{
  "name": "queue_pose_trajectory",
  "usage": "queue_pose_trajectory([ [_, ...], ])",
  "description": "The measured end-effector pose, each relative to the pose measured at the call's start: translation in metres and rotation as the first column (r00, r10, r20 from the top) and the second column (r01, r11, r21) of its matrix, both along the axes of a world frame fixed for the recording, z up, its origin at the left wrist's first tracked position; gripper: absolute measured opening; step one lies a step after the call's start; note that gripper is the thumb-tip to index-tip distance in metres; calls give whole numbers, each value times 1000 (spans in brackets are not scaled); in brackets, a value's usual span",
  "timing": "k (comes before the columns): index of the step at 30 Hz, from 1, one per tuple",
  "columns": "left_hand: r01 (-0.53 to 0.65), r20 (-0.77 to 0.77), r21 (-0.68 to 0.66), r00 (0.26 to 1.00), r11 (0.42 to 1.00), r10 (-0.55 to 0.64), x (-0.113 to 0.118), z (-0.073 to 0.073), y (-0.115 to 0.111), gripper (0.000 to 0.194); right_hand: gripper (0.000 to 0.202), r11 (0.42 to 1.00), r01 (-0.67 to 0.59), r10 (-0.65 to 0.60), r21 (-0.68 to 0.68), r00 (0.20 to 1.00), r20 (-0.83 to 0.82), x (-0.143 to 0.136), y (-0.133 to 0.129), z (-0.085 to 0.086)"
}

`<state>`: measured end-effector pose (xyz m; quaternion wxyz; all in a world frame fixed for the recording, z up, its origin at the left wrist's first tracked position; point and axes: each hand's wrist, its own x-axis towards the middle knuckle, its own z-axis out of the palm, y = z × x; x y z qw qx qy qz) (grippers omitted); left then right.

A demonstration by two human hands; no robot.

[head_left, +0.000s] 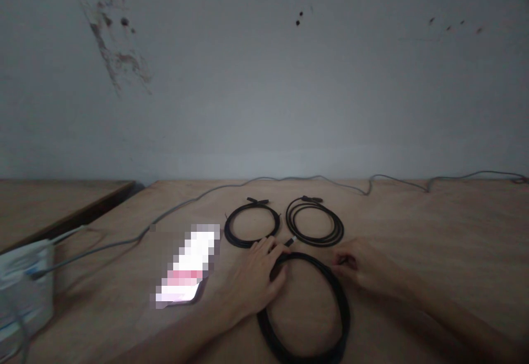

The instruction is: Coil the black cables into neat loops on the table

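Note:
A large coil of black cable lies on the table in front of me. My left hand is closed around the upper left of this coil, thumb inside the ring and fingers over it. A cable plug with a pale tip sticks out beyond those fingers. At the coil's upper right, my right hand is closed in a pinch. Something small and dark shows between its fingertips, too unclear to name. Just beyond my hands lie two smaller coiled black cables, a left coil and a right coil.
A phone with a lit, blurred screen lies left of my left forearm. A grey cord runs along the back of the wooden table to a white box-like item at the left edge. Behind stands a stained wall.

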<state>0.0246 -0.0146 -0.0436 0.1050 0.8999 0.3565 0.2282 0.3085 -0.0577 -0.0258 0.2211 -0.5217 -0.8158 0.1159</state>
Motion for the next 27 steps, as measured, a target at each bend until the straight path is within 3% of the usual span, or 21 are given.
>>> queue_pose_trajectory([
  [4, 1, 6, 0, 1000, 1000, -1, 0, 1, 0, 29, 22, 993, -111, 110, 34, 993, 37, 5, -3, 5],
  [9, -3, -6, 2, 1000, 1000, 3, 0, 1, 0, 30, 30, 986, -152, 145, 69, 985, 93, 10, -1, -1],
  [17, -19, -8, 7, 1000, 1000, 19, 1, 2, -2, 29, 46, 999, -25, 24, 29, 999, 40, -3, -3, -8],
  [27, -87, 55, 30, 995, 996, 85, 0, 3, 1, 24, 47, 988, 143, -144, 58, 989, 18, 0, 3, -11],
])
